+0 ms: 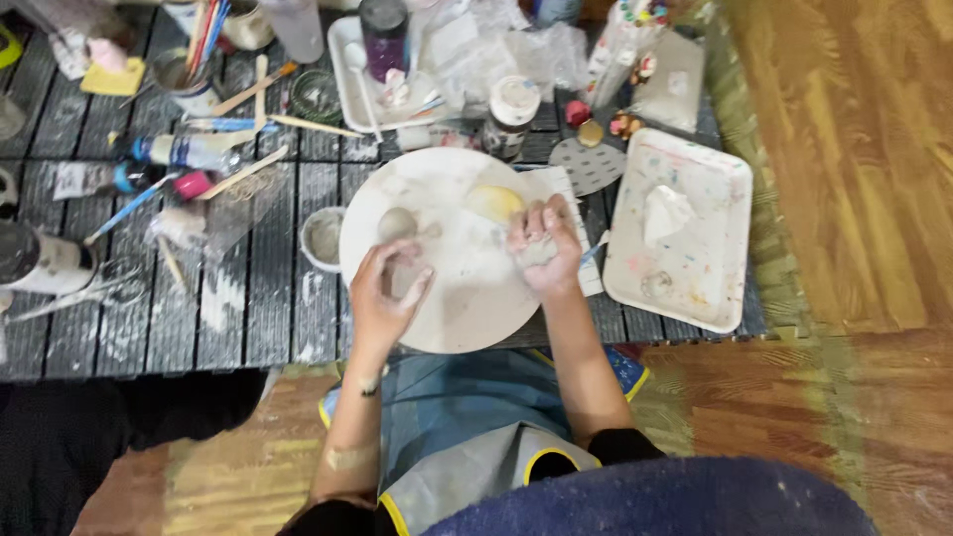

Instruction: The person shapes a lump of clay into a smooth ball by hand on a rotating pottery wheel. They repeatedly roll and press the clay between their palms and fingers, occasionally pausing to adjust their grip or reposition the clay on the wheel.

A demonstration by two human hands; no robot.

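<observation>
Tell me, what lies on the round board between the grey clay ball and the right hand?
In the head view, a yellow lump lies between the grey clay ball and the right hand.

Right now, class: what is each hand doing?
Left hand: open, fingers spread, resting on the round white board, holding nothing.
Right hand: closed around a grey clay lump.

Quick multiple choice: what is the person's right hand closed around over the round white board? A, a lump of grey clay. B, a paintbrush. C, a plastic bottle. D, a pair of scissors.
A: the right hand has its grip curled around a lump of grey clay above the round white board; the brushes and bottles lie off to the side.
</observation>
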